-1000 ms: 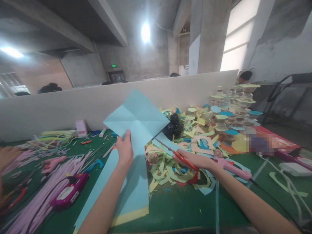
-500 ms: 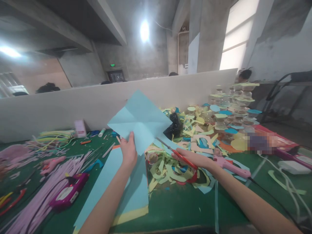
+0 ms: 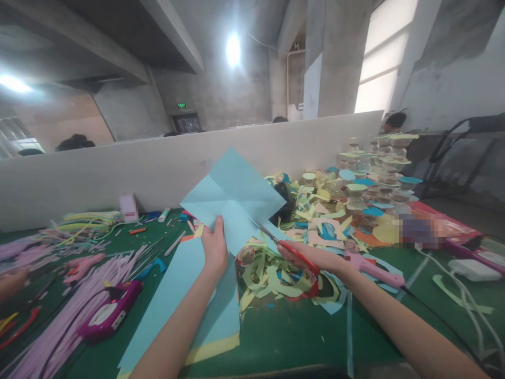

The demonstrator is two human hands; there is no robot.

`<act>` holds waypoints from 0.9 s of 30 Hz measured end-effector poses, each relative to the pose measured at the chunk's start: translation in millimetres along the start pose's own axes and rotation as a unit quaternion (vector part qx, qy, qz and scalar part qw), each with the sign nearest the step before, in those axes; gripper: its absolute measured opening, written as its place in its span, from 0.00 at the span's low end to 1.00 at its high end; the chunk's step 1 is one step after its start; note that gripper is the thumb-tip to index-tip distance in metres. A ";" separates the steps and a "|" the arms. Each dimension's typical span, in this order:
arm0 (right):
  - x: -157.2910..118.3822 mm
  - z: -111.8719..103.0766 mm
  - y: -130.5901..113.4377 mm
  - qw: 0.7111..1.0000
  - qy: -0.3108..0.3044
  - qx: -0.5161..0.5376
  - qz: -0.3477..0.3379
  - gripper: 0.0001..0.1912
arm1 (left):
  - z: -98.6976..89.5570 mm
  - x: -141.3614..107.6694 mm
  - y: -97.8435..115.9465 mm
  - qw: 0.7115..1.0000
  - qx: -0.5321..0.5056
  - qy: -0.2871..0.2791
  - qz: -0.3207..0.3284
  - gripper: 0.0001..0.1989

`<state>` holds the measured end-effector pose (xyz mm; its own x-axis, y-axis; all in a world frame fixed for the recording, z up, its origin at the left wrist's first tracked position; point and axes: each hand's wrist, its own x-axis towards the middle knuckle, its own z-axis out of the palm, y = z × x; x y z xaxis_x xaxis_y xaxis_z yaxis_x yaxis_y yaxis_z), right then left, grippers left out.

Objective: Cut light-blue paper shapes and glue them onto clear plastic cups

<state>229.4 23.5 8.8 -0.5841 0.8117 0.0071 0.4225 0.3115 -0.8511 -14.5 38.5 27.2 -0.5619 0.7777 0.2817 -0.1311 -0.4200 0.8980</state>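
A creased light-blue sheet of paper [image 3: 232, 184] is held up over the table, with cuts in its lower right side. My left hand [image 3: 215, 245] grips its lower edge, thumb on the near face and the other fingers mostly hidden behind. Red-handled scissors [image 3: 298, 256] are in my right hand [image 3: 305, 252], fingers wrapped round the handles. The blades point up and left and meet the paper at its lower right. Beneath my left arm lies a stack of larger blue sheets [image 3: 158, 310] with a yellowish one at the bottom edge.
Paper scraps [image 3: 272, 273] heap beside a black bag [image 3: 282, 205]. A pink glue gun [image 3: 371, 268] lies right; tiered paper-and-cup stacks [image 3: 357, 184] stand behind. Leftward are a purple device [image 3: 112, 310], lilac strips [image 3: 67, 316] and another person's hand [image 3: 11, 284]. A white partition [image 3: 79, 184] borders the table.
The blue paper and my left hand have shifted slightly right, towards the scissors. My right hand has stayed nearly in place. Another person's hand shows more at the left edge.
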 end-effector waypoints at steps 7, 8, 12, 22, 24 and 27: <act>5.1 0.4 11.5 0.996 -0.001 0.087 0.029 0.25 | -0.6 -2.9 -0.8 1.000 0.021 0.012 -0.015 0.17; 5.9 0.5 11.6 0.994 -0.007 0.107 0.037 0.25 | -0.5 -3.0 -1.0 1.000 0.018 0.011 -0.015 0.17; 7.4 1.4 8.2 0.986 -0.029 0.153 0.059 0.26 | 0.9 -3.7 -1.8 1.000 0.000 0.014 -0.011 0.17; 9.6 1.3 18.7 0.985 -0.057 0.159 0.021 0.21 | 1.1 -5.5 -16.9 0.999 0.024 0.028 0.019 0.16; 9.7 0.9 19.4 0.987 -0.052 0.150 0.023 0.21 | 1.3 -6.0 -18.4 0.999 0.023 0.025 0.013 0.16; 8.9 1.4 16.6 0.990 -0.043 0.132 0.033 0.21 | 1.5 -6.6 -17.8 0.999 0.030 0.031 0.004 0.17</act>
<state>230.2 35.2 -6.0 -0.6222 0.7779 -0.0883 0.2728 0.1097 -0.9558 -7.2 41.5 9.9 -0.6128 0.7431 0.2689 -0.0776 -0.3951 0.9153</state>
